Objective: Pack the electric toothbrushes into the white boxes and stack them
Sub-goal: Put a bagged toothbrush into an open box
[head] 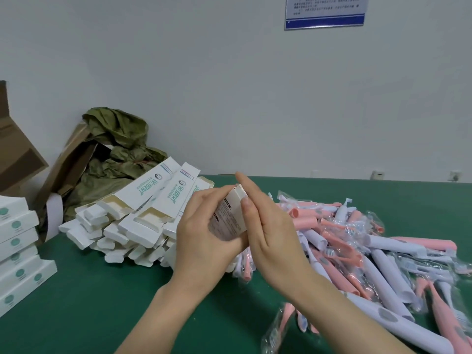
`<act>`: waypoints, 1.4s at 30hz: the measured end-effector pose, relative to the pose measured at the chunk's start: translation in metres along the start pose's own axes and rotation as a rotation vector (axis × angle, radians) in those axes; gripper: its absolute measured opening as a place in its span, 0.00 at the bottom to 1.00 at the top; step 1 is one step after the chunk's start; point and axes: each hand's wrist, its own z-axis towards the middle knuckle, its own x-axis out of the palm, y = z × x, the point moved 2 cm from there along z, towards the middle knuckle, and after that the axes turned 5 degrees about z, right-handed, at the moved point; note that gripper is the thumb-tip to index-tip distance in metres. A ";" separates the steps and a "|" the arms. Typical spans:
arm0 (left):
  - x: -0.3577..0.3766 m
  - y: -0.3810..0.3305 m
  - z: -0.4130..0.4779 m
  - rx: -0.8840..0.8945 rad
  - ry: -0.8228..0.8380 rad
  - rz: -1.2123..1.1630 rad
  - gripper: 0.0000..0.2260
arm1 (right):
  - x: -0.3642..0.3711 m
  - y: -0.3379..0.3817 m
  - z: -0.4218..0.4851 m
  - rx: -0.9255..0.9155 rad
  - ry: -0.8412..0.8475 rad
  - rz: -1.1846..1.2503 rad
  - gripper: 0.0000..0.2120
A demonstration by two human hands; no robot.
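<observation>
We grip white box (229,218) in left hand (201,237); right hand (271,233) fingers straight, pressing flap; stack (18,254) begun, toothbrush heap (383,254) unpacked.

The tabletop (89,315) is covered in dark green. The toothbrushes (380,264) are coloured pink and pale lilac. The white boxes (150,198) are printed with teal letters, and the stacked boxes (18,241) are marked with green dots.

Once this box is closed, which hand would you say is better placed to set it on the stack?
Left. The left hand grips the white box, and the stack stands to its left; the right hand only presses the box's end.
</observation>
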 end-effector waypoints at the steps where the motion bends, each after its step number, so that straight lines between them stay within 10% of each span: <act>1: 0.000 0.001 -0.001 -0.004 -0.010 -0.004 0.22 | 0.001 -0.001 -0.001 -0.028 0.028 -0.044 0.21; 6: -0.004 0.007 -0.004 -0.016 -0.020 0.002 0.27 | 0.005 -0.006 -0.004 -0.047 0.155 -0.208 0.24; 9: -0.012 0.003 0.005 0.022 -0.037 -0.054 0.23 | 0.002 0.001 0.000 0.015 0.118 0.151 0.21; 15: -0.057 0.014 0.045 -0.189 -0.398 -0.869 0.18 | -0.022 -0.021 0.006 0.592 0.051 -0.018 0.24; 19: -0.054 0.024 0.039 -0.327 -0.347 -1.093 0.10 | -0.005 -0.036 -0.008 1.130 0.288 0.666 0.22; 22: -0.050 0.037 0.032 -0.464 -0.311 -1.211 0.13 | -0.005 -0.037 -0.004 1.136 0.065 1.093 0.12; 26: -0.046 0.054 0.020 -0.704 -0.346 -0.612 0.19 | -0.034 -0.044 0.010 0.873 -0.263 0.682 0.05; 28: -0.045 0.043 0.014 -0.463 -0.366 -0.191 0.22 | -0.046 -0.042 0.013 0.773 -0.260 0.512 0.06; 33: -0.019 0.002 0.014 0.037 0.014 0.078 0.07 | -0.045 -0.026 0.016 0.663 -0.039 0.413 0.06; 42: 0.005 -0.016 0.011 -0.008 0.330 0.155 0.02 | -0.046 -0.005 0.017 0.566 0.077 0.331 0.08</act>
